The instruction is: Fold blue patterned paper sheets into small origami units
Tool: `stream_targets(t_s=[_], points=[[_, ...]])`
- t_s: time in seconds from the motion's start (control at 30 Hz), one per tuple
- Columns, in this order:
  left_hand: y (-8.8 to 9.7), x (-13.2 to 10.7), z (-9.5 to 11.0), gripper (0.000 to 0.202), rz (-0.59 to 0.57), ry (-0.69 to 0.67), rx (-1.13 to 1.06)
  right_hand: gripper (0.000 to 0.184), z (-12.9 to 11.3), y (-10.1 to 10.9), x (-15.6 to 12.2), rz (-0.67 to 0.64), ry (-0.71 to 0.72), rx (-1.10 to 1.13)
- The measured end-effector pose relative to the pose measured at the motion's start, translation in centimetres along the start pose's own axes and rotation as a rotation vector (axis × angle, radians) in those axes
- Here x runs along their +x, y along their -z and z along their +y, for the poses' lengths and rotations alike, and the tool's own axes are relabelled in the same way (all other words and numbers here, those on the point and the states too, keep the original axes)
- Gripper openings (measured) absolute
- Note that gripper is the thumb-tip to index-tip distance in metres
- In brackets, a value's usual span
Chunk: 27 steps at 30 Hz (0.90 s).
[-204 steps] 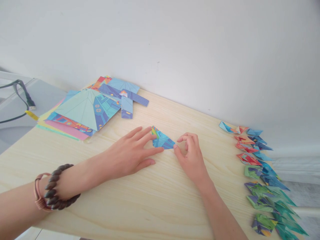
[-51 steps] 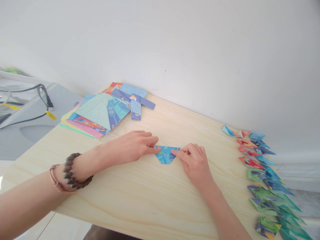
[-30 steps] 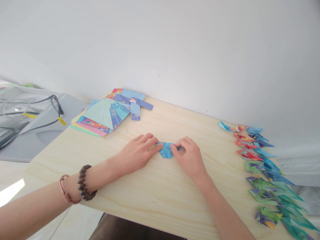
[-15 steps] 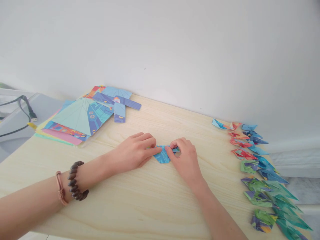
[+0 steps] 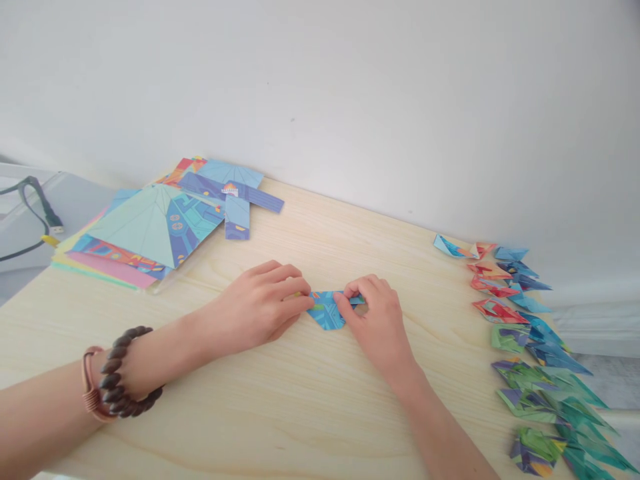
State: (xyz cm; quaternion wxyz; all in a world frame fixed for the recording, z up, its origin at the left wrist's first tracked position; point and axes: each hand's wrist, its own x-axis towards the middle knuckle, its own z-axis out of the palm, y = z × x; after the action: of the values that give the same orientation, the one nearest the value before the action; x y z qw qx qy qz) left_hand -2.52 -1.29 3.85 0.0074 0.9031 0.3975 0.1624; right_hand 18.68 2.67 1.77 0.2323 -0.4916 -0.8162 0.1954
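A small blue patterned folded paper piece (image 5: 327,312) lies on the light wooden table (image 5: 280,413), pointing toward me. My left hand (image 5: 260,305) has curled fingers pressing on the piece's left corner. My right hand (image 5: 375,317) pinches its right corner between thumb and fingers, folding that flap inward. The paper's upper right part is hidden under my right fingers. A dark bead bracelet (image 5: 123,380) and a pink band sit on my left wrist.
A stack of coloured patterned sheets (image 5: 150,230) lies at the table's far left, with blue paper strips (image 5: 237,213) on it. Several folded paper units (image 5: 525,333) run in a row along the right edge. A white wall stands behind; cables (image 5: 35,207) lie off the left.
The triangle was turned and flattened into a wider piece with its point toward me. Since a second ago my right fingers have curled further over its right corner; my left hand stays pressing.
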Motion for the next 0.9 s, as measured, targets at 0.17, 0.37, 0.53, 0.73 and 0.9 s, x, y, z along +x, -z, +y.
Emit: stream_targets(t_s=[0.17, 0.37, 0.53, 0.73, 0.9], points=[[0.4, -0.6, -0.5, 0.019, -0.003, 0.007, -0.021, 0.012, 0.1, 0.1, 0.0, 0.004, 0.008, 0.013], [0.9, -1.0, -0.9, 0.018, -0.004, 0.011, -0.053, 0.012, 0.2, 0.2, 0.1, -0.001, 0.020, 0.028], [1.1, -1.1, -1.2, 0.019, 0.014, 0.008, -0.046, 0.012, 0.3, 0.1, 0.1, 0.004, 0.021, 0.027], [0.9, -1.0, -1.5, 0.019, 0.083, 0.031, -0.030, 0.012, 0.2, 0.1, 0.1, 0.002, 0.017, 0.008], [0.3, -0.6, -0.9, 0.027, -0.037, -0.041, -0.022, 0.013, 0.1, -0.1, 0.0, 0.023, 0.031, -0.006]])
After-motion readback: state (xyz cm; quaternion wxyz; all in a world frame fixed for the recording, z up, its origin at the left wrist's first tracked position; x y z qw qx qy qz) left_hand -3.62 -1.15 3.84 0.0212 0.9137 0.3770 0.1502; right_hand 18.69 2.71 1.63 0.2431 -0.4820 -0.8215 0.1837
